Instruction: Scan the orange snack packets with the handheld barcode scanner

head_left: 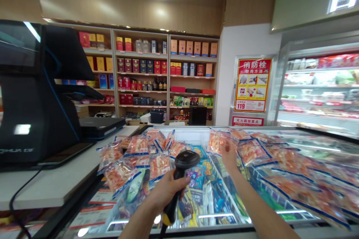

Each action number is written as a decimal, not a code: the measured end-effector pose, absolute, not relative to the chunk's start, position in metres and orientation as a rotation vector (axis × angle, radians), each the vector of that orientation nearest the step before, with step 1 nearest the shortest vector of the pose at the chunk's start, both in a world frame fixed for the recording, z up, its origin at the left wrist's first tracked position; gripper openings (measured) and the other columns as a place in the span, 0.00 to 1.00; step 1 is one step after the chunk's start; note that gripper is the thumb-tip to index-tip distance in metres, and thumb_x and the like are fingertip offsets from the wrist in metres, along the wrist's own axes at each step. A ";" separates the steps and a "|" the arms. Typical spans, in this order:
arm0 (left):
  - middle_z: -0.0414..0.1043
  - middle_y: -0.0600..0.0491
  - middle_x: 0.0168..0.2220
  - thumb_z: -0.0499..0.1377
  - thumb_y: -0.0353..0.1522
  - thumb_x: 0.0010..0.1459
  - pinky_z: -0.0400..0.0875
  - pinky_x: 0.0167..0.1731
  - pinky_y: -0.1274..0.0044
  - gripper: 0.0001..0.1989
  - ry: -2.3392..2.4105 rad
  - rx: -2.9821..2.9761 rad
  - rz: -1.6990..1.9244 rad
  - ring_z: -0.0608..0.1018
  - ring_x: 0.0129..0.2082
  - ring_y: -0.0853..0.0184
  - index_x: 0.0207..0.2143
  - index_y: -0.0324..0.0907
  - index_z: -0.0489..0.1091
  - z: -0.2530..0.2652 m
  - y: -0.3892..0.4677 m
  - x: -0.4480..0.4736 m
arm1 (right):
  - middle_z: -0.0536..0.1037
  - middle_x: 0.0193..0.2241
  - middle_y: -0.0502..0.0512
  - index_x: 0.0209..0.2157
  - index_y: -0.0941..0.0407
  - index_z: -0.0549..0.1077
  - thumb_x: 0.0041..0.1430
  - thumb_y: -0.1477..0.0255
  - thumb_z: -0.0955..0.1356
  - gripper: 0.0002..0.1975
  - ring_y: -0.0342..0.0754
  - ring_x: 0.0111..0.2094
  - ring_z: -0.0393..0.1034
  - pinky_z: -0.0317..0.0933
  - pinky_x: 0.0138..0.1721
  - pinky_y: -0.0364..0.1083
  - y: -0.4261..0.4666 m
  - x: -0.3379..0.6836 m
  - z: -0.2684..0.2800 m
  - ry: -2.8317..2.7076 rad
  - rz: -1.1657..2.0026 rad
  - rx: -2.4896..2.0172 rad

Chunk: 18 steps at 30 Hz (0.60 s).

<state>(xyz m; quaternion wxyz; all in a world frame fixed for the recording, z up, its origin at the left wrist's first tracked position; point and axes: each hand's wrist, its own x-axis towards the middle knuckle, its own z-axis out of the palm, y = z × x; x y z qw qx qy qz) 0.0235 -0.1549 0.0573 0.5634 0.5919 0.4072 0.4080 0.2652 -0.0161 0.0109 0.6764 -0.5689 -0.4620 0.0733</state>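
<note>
My left hand [166,188] is wrapped round the grip of a black barcode scanner [187,158], held upright over the chest freezer with its head pointing away from me. My right hand [229,156] reaches forward, its fingers closed on the edge of a clear plastic bag of orange-pink food [215,141], which looks like shrimp. Similar bags with blue edges lie in a heap on the left [138,145] and another on the right [283,158]. Fingertips of my right hand are partly blurred against the bag.
Under the glass of the freezer [196,227] lie colourful ice-cream packets [196,177]. A black checkout terminal [36,112] stands on a white counter [56,186] at left, its cable hanging down. Behind are shelves of boxes [141,67], a red poster [254,86] and a lit refrigerated display [322,86].
</note>
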 end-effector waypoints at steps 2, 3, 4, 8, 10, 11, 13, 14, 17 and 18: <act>0.60 0.60 0.13 0.58 0.39 0.42 0.54 0.17 0.82 0.13 0.931 1.387 0.967 0.61 0.13 0.77 0.21 0.40 0.58 0.058 -0.154 0.024 | 0.72 0.34 0.60 0.43 0.62 0.65 0.42 0.61 0.61 0.27 0.50 0.33 0.64 0.57 0.36 0.48 -0.018 0.262 0.012 -1.044 0.187 -1.290; 0.60 0.60 0.13 0.58 0.39 0.42 0.54 0.17 0.82 0.13 0.914 1.384 0.975 0.61 0.13 0.77 0.21 0.40 0.58 0.058 -0.153 0.024 | 0.72 0.34 0.59 0.43 0.62 0.65 0.42 0.61 0.62 0.27 0.50 0.33 0.64 0.57 0.36 0.48 -0.018 0.260 0.012 -1.046 0.197 -1.292; 0.60 0.60 0.13 0.58 0.40 0.42 0.54 0.17 0.82 0.13 0.903 1.383 0.983 0.61 0.13 0.77 0.21 0.40 0.58 0.059 -0.152 0.024 | 0.72 0.33 0.59 0.43 0.62 0.65 0.41 0.60 0.62 0.27 0.50 0.33 0.64 0.57 0.36 0.48 -0.019 0.259 0.012 -1.045 0.204 -1.293; 0.60 0.60 0.12 0.58 0.39 0.42 0.54 0.16 0.83 0.13 0.901 1.380 0.977 0.62 0.13 0.77 0.21 0.40 0.59 0.060 -0.149 0.024 | 0.72 0.34 0.60 0.43 0.63 0.65 0.40 0.60 0.62 0.29 0.50 0.34 0.65 0.57 0.35 0.47 -0.019 0.255 0.013 -1.030 0.221 -1.298; 0.60 0.60 0.12 0.57 0.38 0.42 0.55 0.16 0.83 0.12 0.898 1.368 0.985 0.62 0.13 0.76 0.21 0.39 0.60 0.061 -0.149 0.022 | 0.72 0.33 0.61 0.43 0.64 0.65 0.40 0.60 0.62 0.28 0.51 0.33 0.65 0.57 0.34 0.47 -0.018 0.254 0.014 -1.037 0.225 -1.305; 0.60 0.60 0.12 0.57 0.38 0.42 0.55 0.16 0.83 0.12 0.906 1.351 1.002 0.62 0.13 0.76 0.22 0.39 0.60 0.061 -0.149 0.021 | 0.72 0.33 0.61 0.42 0.64 0.65 0.40 0.61 0.62 0.28 0.50 0.32 0.65 0.57 0.34 0.47 -0.018 0.253 0.015 -1.050 0.228 -1.302; 0.59 0.61 0.12 0.58 0.38 0.41 0.55 0.15 0.83 0.12 0.960 1.315 1.063 0.61 0.12 0.77 0.22 0.39 0.60 0.064 -0.151 0.016 | 0.72 0.32 0.60 0.42 0.64 0.65 0.41 0.61 0.62 0.27 0.50 0.31 0.65 0.58 0.33 0.47 -0.018 0.249 0.014 -1.085 0.240 -1.282; 0.59 0.61 0.12 0.58 0.37 0.41 0.54 0.15 0.83 0.11 0.995 1.302 1.105 0.61 0.12 0.77 0.22 0.40 0.60 0.065 -0.152 0.012 | 0.72 0.32 0.60 0.42 0.64 0.65 0.41 0.62 0.62 0.27 0.50 0.31 0.65 0.58 0.33 0.46 -0.018 0.246 0.014 -1.105 0.253 -1.266; 0.59 0.61 0.12 0.58 0.37 0.42 0.55 0.16 0.83 0.11 1.085 1.281 1.207 0.61 0.12 0.77 0.21 0.40 0.59 0.071 -0.157 -0.001 | 0.72 0.30 0.58 0.42 0.63 0.65 0.42 0.62 0.61 0.26 0.49 0.31 0.65 0.58 0.32 0.45 -0.018 0.228 0.008 -1.167 0.308 -1.221; 0.59 0.62 0.12 0.57 0.37 0.42 0.55 0.16 0.83 0.11 1.111 1.273 1.219 0.61 0.12 0.77 0.21 0.40 0.59 0.072 -0.158 -0.006 | 0.73 0.30 0.58 0.42 0.63 0.64 0.43 0.62 0.62 0.26 0.48 0.30 0.66 0.58 0.32 0.45 -0.019 0.220 0.005 -1.187 0.331 -1.210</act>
